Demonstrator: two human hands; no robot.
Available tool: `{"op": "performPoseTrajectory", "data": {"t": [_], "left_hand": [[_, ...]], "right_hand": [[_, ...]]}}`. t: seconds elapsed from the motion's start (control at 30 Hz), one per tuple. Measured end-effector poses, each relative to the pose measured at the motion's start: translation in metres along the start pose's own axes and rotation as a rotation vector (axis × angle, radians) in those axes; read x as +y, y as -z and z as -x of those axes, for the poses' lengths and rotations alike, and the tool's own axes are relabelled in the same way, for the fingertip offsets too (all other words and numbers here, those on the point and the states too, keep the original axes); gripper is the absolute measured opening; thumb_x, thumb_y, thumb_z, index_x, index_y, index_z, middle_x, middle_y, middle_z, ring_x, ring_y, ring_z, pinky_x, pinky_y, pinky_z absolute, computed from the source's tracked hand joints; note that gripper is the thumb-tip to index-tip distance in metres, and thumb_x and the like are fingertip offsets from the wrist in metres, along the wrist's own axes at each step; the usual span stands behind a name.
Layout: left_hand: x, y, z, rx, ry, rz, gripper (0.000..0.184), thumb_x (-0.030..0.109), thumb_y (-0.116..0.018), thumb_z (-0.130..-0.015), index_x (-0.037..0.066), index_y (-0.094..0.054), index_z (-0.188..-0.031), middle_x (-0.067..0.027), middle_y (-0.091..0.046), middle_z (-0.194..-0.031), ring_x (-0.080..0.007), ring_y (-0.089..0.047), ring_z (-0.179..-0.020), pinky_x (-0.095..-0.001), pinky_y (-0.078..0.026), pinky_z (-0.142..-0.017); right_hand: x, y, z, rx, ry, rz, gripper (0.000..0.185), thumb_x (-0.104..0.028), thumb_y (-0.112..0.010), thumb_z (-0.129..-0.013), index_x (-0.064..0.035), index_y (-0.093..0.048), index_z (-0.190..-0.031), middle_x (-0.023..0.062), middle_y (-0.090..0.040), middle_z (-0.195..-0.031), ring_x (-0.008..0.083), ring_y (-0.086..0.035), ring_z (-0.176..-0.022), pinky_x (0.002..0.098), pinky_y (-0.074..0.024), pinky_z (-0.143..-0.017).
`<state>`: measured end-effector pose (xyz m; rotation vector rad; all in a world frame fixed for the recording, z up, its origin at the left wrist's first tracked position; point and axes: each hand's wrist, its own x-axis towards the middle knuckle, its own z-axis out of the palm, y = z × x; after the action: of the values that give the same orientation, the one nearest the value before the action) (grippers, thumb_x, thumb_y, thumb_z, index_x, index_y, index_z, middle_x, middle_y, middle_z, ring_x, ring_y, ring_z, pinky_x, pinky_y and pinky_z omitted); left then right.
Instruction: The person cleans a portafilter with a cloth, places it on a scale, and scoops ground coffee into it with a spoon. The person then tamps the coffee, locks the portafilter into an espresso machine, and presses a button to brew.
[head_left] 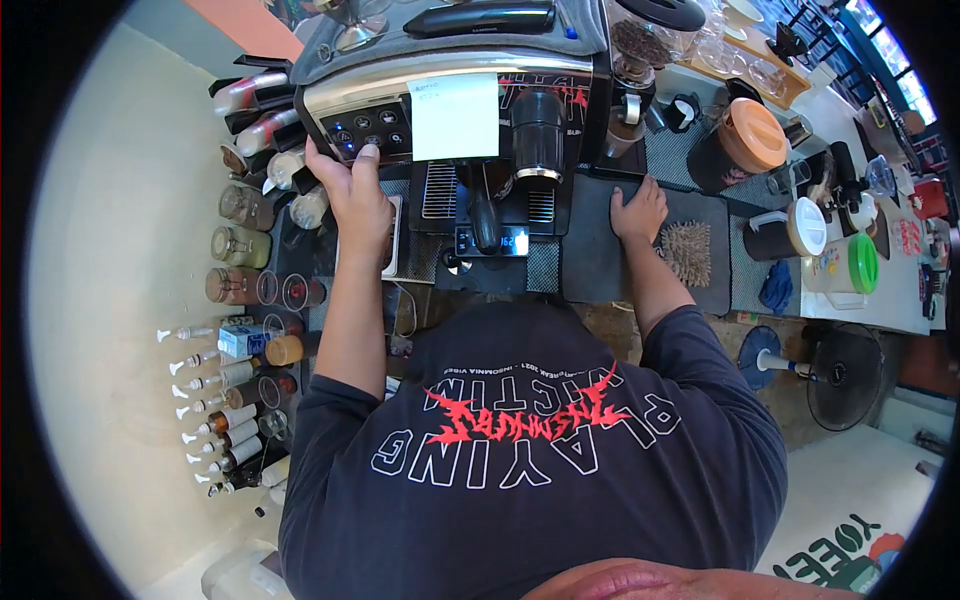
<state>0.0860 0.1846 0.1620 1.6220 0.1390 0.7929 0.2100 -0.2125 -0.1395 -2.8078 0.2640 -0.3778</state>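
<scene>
My left hand point(358, 203) is at the lower left corner of the espresso machine point(345, 97). Its thumb touches the lower edge of the button panel point(368, 128), while the fingers hold the machine's side. A portafilter point(486, 222) juts toward me from under the machine, its black handle over a small scale point(510, 243) with a lit blue display. Whether a cup stands behind the handle I cannot tell. Flat on a dark mat point(598, 240) lies my right hand point(640, 210), fingers apart and holding nothing, just left of a shaggy brown cloth point(686, 252).
A coffee grinder point(630, 120) adjoins the machine's right side. Farther right stand an orange-lidded pitcher point(752, 137), a white-lidded pitcher point(790, 232) and a green-lidded one point(860, 264). Jars point(240, 246) and pump bottles point(235, 376) line the left wall. A sticky note point(455, 118) hangs on the machine's front.
</scene>
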Motion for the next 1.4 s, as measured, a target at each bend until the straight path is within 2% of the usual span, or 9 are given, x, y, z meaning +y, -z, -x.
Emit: {"op": "performPoseTrajectory", "data": {"t": [0.57,0.77,0.83,0.97,1.03,1.1,1.17,1.27,1.4], "left_hand": [[0.008,0.003,0.013,0.039,0.095,0.002,0.07,0.017,-0.06,-0.109,0.003,-0.031,-0.171,-0.0128,-0.053,-0.159,-0.0243,-0.054,-0.143,-0.0412,-0.039,-0.122],[-0.042,0.029,0.088,0.35,0.342,0.038,0.065,0.023,-0.064,-0.112,0.001,-0.039,-0.168,-0.0151,-0.054,-0.161,-0.0264,-0.054,-0.149,-0.0411,-0.042,-0.121],[-0.065,0.033,0.132,0.469,0.457,0.013,0.054,0.034,-0.059,-0.115,0.007,-0.046,-0.16,-0.009,-0.065,-0.148,-0.0221,-0.063,-0.134,-0.0416,-0.046,-0.109],[-0.132,0.059,0.244,0.263,0.821,0.009,0.022,0.034,-0.059,-0.114,0.014,-0.067,-0.115,-0.0016,-0.074,-0.114,-0.0159,-0.068,-0.103,-0.0347,-0.049,-0.079],[-0.123,0.039,0.277,-0.023,1.088,-0.174,0.025,0.033,-0.06,-0.113,0.012,-0.071,-0.117,-0.0028,-0.075,-0.113,-0.016,-0.069,-0.101,-0.0326,-0.051,-0.076],[-0.089,-0.009,0.29,-0.102,1.276,-0.146,0.033,0.031,-0.064,-0.112,0.011,-0.069,-0.138,0.0,-0.073,-0.115,-0.0133,-0.068,-0.1,-0.0295,-0.052,-0.085],[-0.089,-0.041,0.306,-0.206,1.3,-0.106,0.037,0.033,-0.066,-0.111,0.01,-0.068,-0.141,-0.0006,-0.073,-0.117,-0.013,-0.068,-0.103,-0.0298,-0.052,-0.087],[-0.092,-0.073,0.321,-0.318,1.279,-0.074,0.043,0.035,-0.068,-0.111,0.008,-0.066,-0.144,-0.0015,-0.073,-0.119,-0.0127,-0.067,-0.107,-0.0298,-0.052,-0.089],[-0.096,-0.086,0.337,-0.313,1.271,-0.029,0.045,0.034,-0.069,-0.11,0.008,-0.065,-0.147,-0.001,-0.071,-0.115,-0.0117,-0.064,-0.103,-0.0299,-0.052,-0.089]], "right_hand": [[0.011,0.004,0.0,-0.03,0.077,-0.113,0.089,-0.046,-0.074,-0.096,0.001,-0.043,-0.165,0.0186,-0.047,-0.169,0.0393,-0.04,-0.156,0.0538,-0.03,-0.129],[0.021,0.008,-0.007,-0.099,0.059,-0.267,0.091,-0.041,-0.081,-0.091,-0.0005,-0.044,-0.164,0.0188,-0.049,-0.168,0.0398,-0.04,-0.156,0.0544,-0.0303,-0.129],[0.022,0.015,-0.012,-0.136,0.002,-0.314,0.089,-0.038,-0.083,-0.09,-0.0034,-0.047,-0.163,0.0198,-0.052,-0.165,0.0398,-0.042,-0.154,0.054,-0.0328,-0.128],[0.031,0.019,-0.047,-0.254,-0.206,-0.565,0.084,-0.031,-0.08,-0.09,-0.002,-0.049,-0.162,0.0188,-0.06,-0.159,0.0396,-0.047,-0.152,0.0507,-0.0358,-0.127],[0.038,0.006,-0.07,-0.27,-0.281,-0.743,0.082,-0.029,-0.079,-0.091,-0.0024,-0.05,-0.162,0.0197,-0.065,-0.153,0.0403,-0.054,-0.147,0.0482,-0.0409,-0.124],[0.042,-0.011,-0.09,-0.258,-0.29,-0.872,0.081,-0.028,-0.08,-0.094,-0.0017,-0.049,-0.164,0.0217,-0.064,-0.154,0.0397,-0.062,-0.141,0.0453,-0.0468,-0.12],[0.045,-0.026,-0.108,-0.308,-0.254,-0.97,0.079,-0.025,-0.079,-0.097,-0.001,-0.047,-0.165,0.0223,-0.058,-0.163,0.037,-0.06,-0.146,0.0431,-0.0459,-0.121],[0.034,-0.005,-0.112,-0.317,-0.21,-0.932,0.082,-0.026,-0.084,-0.093,-0.0012,-0.049,-0.162,0.023,-0.06,-0.159,0.0375,-0.061,-0.142,0.0429,-0.0472,-0.12],[0.022,-0.002,-0.098,-0.12,0.144,-0.673,0.089,-0.032,-0.093,-0.082,-0.0051,-0.053,-0.157,0.0213,-0.062,-0.151,0.0378,-0.057,-0.14,0.0469,-0.0431,-0.12]]}}
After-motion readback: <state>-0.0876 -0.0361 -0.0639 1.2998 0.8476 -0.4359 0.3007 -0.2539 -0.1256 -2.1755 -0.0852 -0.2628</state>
